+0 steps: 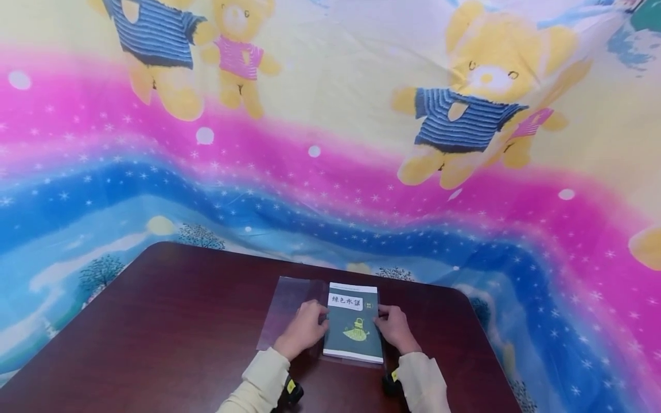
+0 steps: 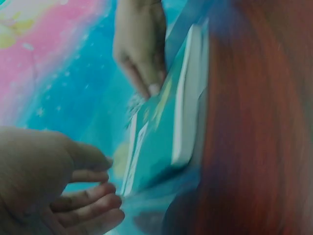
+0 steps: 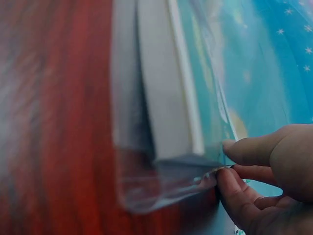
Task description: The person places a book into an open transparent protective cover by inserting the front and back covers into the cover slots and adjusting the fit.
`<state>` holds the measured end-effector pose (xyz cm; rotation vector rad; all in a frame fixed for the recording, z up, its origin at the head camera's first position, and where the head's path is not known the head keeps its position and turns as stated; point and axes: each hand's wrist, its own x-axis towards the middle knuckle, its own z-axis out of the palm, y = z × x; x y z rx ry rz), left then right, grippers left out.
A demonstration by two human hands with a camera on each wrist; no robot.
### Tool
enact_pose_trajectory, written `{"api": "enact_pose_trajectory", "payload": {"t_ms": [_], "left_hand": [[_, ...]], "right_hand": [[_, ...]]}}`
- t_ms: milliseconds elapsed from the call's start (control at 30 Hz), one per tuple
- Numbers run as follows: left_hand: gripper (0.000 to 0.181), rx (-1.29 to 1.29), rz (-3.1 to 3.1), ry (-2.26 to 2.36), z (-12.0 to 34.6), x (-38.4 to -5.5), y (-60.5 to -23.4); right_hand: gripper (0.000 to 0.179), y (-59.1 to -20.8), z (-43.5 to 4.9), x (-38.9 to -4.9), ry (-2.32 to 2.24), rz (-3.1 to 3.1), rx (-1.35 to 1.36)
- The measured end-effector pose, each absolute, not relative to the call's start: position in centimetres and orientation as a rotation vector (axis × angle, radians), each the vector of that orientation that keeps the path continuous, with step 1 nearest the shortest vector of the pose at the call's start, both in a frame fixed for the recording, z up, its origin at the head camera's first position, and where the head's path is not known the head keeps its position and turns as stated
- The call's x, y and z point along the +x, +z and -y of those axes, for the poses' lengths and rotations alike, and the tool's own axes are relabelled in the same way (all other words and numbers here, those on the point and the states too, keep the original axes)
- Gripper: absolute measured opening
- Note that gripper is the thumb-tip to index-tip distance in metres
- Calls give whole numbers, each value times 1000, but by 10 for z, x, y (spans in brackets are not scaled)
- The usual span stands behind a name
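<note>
A green book (image 1: 356, 342) with a yellow-green picture and a white title label lies face up near the table's middle. Under it is a clear plastic book cover (image 1: 283, 304), one flap spread out to the left. My right hand (image 1: 396, 328) is at the book's right edge; in the right wrist view, its thumb and fingers pinch the plastic's edge (image 3: 142, 193) just beyond the pages. My left hand (image 1: 306, 327) is beside the book's left edge. The left wrist view shows those fingers (image 2: 93, 215) loosely bent, with nothing visible between them and the thumb.
The dark reddish-brown table (image 1: 170, 327) has rounded far corners. Behind it hangs a cloth (image 1: 320, 189) printed with bears and snowflakes, coming down to the table's back edge. Black wrist straps (image 1: 292, 391) sit under the cream sleeves (image 1: 420, 378).
</note>
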<state>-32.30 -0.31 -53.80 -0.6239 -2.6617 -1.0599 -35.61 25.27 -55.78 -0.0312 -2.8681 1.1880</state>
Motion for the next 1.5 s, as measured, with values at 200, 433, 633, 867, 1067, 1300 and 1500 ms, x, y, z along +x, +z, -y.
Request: {"api": "enact_pose_trajectory", "payload": {"t_ms": [200, 433, 633, 867, 1067, 1300, 1500], "left_hand": [[24, -714, 2734, -999, 35, -329, -528], [30, -731, 2810, -935, 65, -331, -525], [31, -735, 2857, -913, 78, -335, -532], [40, -722, 2956, -909, 86, -336, -543], [41, -706, 3011, -885, 87, -336, -551], [39, -684, 2994, -912, 83, -338, -550], [40, -696, 3006, -916, 78, -339, -549]], "right_hand": [[44, -555, -253, -351, 1175, 2857, 4], [44, -549, -252, -346, 1171, 2817, 76], [46, -545, -248, -342, 1133, 2736, 112], [52, -542, -240, -342, 1334, 2620, 193], [55, -539, -228, -340, 1526, 2515, 250], [55, -530, -212, -336, 1607, 2435, 290], [49, -526, -201, -336, 1644, 2414, 339]]}}
